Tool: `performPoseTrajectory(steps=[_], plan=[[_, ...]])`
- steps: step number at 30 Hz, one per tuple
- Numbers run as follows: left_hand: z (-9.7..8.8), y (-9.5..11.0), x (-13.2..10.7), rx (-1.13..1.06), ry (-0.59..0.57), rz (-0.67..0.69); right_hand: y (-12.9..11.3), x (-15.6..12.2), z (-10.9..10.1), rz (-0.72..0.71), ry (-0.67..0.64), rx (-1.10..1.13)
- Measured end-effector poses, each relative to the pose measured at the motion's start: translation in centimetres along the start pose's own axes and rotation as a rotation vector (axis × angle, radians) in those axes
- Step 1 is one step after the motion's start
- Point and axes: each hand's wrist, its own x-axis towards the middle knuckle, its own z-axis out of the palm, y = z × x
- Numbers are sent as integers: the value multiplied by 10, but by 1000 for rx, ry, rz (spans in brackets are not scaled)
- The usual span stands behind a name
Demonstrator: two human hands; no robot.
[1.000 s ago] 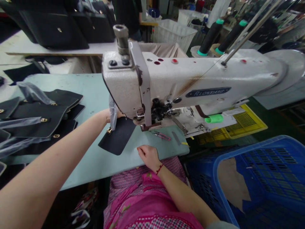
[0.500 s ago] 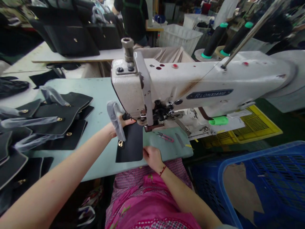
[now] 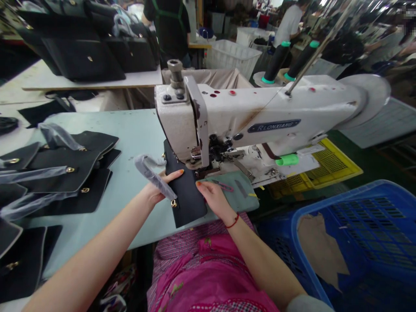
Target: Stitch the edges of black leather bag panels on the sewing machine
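Observation:
A black leather flap [image 3: 188, 195] with a gold clasp and a clear plastic strip [image 3: 152, 175] lies on the pale green table [image 3: 136, 134], its far end under the head of a white sewing machine [image 3: 260, 117]. My left hand [image 3: 160, 186] lies on the flap's left side, fingers stretched over it and the plastic strip. On the flap's right edge rests my right hand [image 3: 214, 197], fingers flat, fingertips close to the presser foot. Neither hand grips anything.
A pile of black flaps [image 3: 65, 169] with gold clasps covers the table's left. Small snips [image 3: 224, 186] lie by the machine. A blue crate [image 3: 357, 242] stands at the right, a yellow tray [image 3: 328, 169] behind it. Black bags [image 3: 84, 56] and other people are farther back.
The flap was turned from slanting to lengthwise and pushed in under the machine head. My right hand moved from the table's edge up onto the flap's right side.

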Motion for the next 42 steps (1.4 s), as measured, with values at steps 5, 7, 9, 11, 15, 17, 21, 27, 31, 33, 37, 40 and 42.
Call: performPoseTrajectory(steps=[5,7,9,11,15,17,21,27,31,33,37,40,42], plan=[[0,-1,-1,-64,-15,-97,-5,6,4,8,-25,-71],[0,1,0,-71,-17,-116,-3,7,5,16,-21,-70],[0,2,0,-69,-17,-127,-3,6,5,16,-19,-69],[0,2,0,-64,-21,-131,-2,6,5,21,-23,-65],[-2,2,2,-61,-25,-115,-1,8,6,30,-4,-73],[-3,3,4,-61,-14,-105,-1,10,7,29,12,-88],[-2,6,6,-60,-3,-80,-4,13,6,27,21,-107],[-2,10,9,-66,-6,-104,-8,16,4,-2,14,-143],[-6,9,13,-59,-13,-171,-7,15,4,-7,19,-171],[-6,9,14,-61,-13,-173,-6,13,5,-8,28,-188],[-2,11,9,-75,23,-132,-7,12,3,-37,40,-258],[6,5,-1,-112,79,-73,-19,13,-5,-62,-2,-412],[14,-5,-10,-168,126,-37,-33,15,-14,-56,-57,-559]])
